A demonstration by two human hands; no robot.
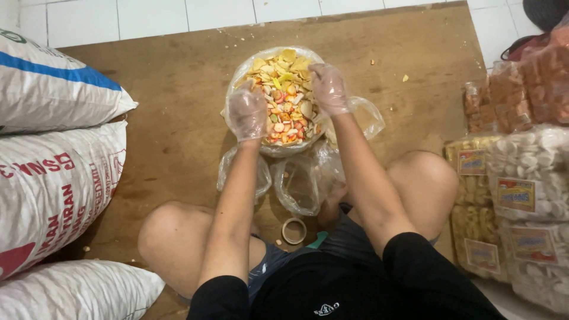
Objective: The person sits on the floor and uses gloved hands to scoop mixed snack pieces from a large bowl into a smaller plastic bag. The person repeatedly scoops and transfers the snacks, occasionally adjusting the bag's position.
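Plastic bag of crackers [284, 101] upright, mouth seemingly upward, between gloved hands [247, 112].

Thin, glossy clear plastic gloves cover both hands [247, 112]; the bag [274, 148] is shiny transparent film, the board [178, 89] matt brown wood, the sacks [53, 184] coarse woven plastic
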